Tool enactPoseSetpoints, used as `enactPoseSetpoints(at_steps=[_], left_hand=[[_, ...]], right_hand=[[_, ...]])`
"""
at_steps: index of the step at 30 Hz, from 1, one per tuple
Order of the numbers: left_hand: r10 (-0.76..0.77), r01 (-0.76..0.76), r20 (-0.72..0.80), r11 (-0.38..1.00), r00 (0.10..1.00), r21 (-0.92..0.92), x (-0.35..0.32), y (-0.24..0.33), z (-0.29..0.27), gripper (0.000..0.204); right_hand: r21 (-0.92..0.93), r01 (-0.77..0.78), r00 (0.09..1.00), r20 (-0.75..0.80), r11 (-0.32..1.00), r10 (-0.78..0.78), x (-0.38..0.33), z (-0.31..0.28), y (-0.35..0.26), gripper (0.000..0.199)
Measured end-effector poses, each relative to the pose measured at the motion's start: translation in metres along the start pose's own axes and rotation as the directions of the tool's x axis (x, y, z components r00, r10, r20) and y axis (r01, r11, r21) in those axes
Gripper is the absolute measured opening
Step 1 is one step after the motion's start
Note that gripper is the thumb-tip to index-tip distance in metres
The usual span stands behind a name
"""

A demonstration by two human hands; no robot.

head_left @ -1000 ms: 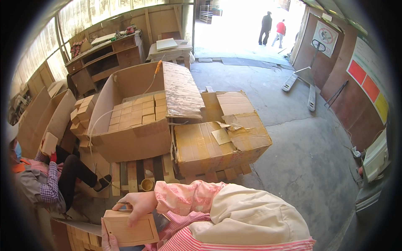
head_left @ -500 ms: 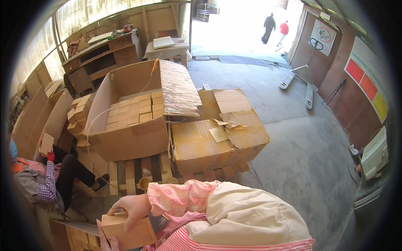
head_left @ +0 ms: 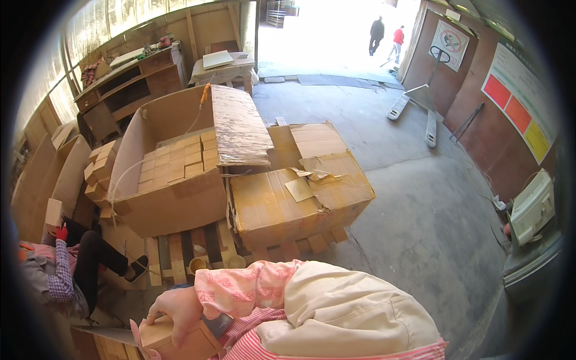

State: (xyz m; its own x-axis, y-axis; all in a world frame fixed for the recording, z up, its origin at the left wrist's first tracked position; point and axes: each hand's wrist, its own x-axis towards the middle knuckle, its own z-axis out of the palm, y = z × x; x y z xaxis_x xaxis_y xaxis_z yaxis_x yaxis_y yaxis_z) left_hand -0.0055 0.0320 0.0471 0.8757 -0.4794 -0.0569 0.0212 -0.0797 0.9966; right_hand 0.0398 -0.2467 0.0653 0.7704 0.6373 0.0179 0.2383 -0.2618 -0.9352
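Smooth, plain, squared-off wooden box (head_left: 203,343) sits right between the hands. The right hand (head_left: 179,311) arches over it from a puffy pink sleeve (head_left: 240,289), gripping with fingers and thumb; the left hand (head_left: 141,341), mostly cut off, pinches the near-left side. Beyond them, there's a beat-up cardboard carton (head_left: 174,207) full of little wooden blocks (head_left: 174,161).
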Motion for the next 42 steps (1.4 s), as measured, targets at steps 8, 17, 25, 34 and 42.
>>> enactPoseSetpoints(at_steps=[8,17,25,34,42], left_hand=[[-0.003,0.000,0.032,0.997,0.999,0.079,-0.001,0.001,-0.012,0.101],[0.086,-0.129,-0.411,0.989,0.907,-0.078,-0.027,0.000,-0.007,0.077],[-0.022,-0.354,-0.826,0.897,0.564,-0.265,-0.121,-0.031,-0.077,0.053],[-0.161,-0.519,-0.982,0.834,0.101,-0.190,-0.258,-0.064,-0.153,0.059],[-0.277,-0.283,-0.913,0.940,-0.300,-0.192,-0.309,-0.098,-0.212,0.065]], right_hand=[[0.012,-0.040,0.999,0.024,0.999,0.040,-0.003,0.000,-0.004,0.091],[-0.002,0.057,0.997,-0.056,0.998,-0.057,0.016,0.004,0.002,0.073],[0.260,-0.246,0.967,-0.003,0.934,0.256,0.042,0.009,0.006,0.032],[0.362,-0.200,0.980,0.066,0.910,0.188,0.102,0.057,0.037,0.024],[0.413,-0.326,0.936,0.012,0.850,0.353,0.136,0.092,0.100,0.014]])
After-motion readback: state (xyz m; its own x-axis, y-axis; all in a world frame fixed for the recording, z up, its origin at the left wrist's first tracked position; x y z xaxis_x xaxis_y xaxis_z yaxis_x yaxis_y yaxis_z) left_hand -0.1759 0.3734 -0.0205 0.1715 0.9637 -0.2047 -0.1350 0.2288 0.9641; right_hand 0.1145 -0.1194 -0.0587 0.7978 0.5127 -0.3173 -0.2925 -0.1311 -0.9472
